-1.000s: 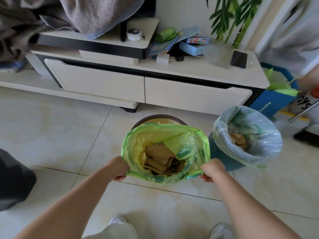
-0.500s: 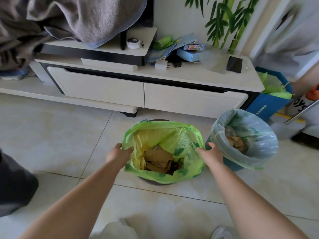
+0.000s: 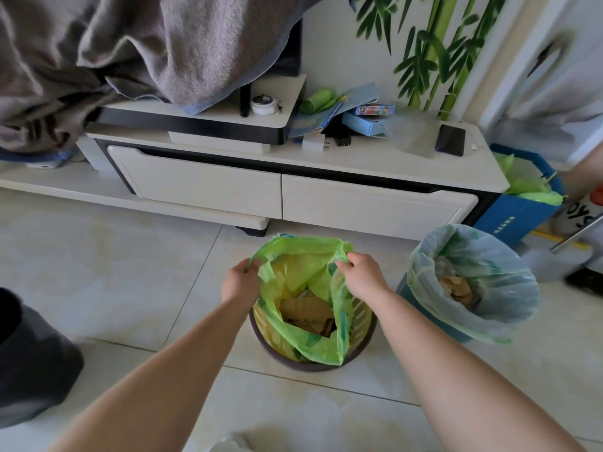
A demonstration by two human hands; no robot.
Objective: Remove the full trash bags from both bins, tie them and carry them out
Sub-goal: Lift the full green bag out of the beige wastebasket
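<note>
Bright, even daylight; soft shadows; wide-angle bending and blur toward edges.

Far right edge, white object (image 3: 584, 213), partly cut by the frame: dark tilted letters, reading as "oys"; anything before them is out of sight. Blue box (image 3: 518, 220) on the floor beside the TV stand (image 3: 375, 164): short vertical column of white characters on its front face, too small to read. Small colourful box (image 3: 375, 109) on the stand top: printed panels, lettering blurred, illegible. Blue leaflet (image 3: 321, 120) next to it: print visible, not readable. Green trash bag (image 3: 339, 308) and pale trash bag (image 3: 509, 288): darker green printed marks on the film, creased, no word made out.
</note>
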